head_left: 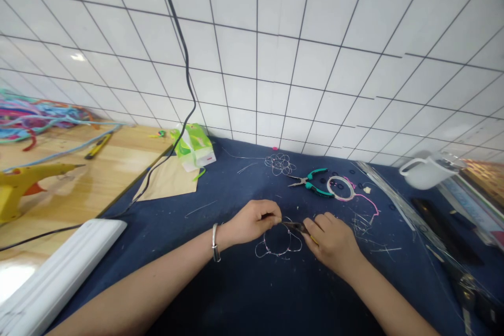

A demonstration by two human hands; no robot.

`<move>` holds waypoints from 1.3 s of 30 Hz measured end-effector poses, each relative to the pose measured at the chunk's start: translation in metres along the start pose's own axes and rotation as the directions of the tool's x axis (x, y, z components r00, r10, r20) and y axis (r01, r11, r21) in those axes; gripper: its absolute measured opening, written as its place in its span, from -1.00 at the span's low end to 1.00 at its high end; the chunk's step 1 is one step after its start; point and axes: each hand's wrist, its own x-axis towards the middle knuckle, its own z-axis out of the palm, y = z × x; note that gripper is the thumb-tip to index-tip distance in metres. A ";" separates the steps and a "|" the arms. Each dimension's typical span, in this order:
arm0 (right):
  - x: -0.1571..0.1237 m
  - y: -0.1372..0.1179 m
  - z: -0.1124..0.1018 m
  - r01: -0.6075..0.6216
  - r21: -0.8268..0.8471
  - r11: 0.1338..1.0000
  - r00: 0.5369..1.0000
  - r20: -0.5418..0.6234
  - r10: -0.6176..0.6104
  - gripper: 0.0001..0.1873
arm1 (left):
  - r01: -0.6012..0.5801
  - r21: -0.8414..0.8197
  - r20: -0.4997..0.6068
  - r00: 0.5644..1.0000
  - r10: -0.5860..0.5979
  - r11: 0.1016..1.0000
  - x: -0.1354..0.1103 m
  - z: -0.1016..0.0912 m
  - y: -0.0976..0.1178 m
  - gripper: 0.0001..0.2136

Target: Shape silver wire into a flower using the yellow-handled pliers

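A thin wire frame point(276, 254), a ring with looped petals, hangs or rests just above the dark blue cloth between my hands. My left hand point(258, 220) pinches the upper left part of this wire, fingertips pressed together. My right hand point(331, 244) wraps round the handles of pliers point(296, 226), whose jaws point left and meet the wire by the left fingertips. Whether the jaws are fully closed is too small to tell. Farther back lies a finished-looking wire flower point(280, 164). Teal-handled pliers point(313, 182) lie beside it.
On the right are a wire spool point(340, 188), a bundle of straight wires point(386, 194) and a white mug point(427, 170). On the left are a yellow glue gun point(31, 186), a utility knife point(98, 146), a white power strip point(66, 273) and a green packet point(193, 147). A black cable point(185, 52) hangs down the wall.
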 end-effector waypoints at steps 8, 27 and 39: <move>-0.005 0.000 0.004 0.008 -0.095 0.995 1.000 -0.026 -0.010 -0.69 | 0.200 -0.196 0.022 0.980 -0.199 0.960 -0.002 0.005 -0.001 -0.89; -0.005 -0.024 -0.035 -0.509 0.800 0.319 0.845 0.394 0.360 -0.69 | -0.009 -0.153 -0.319 0.947 -0.040 0.988 0.001 0.003 -0.010 -0.86; 0.003 -0.053 -0.005 -0.625 0.758 -0.185 0.751 0.649 0.120 -0.60 | -0.016 -0.204 -0.263 0.964 -0.039 0.979 -0.003 0.009 -0.003 -0.87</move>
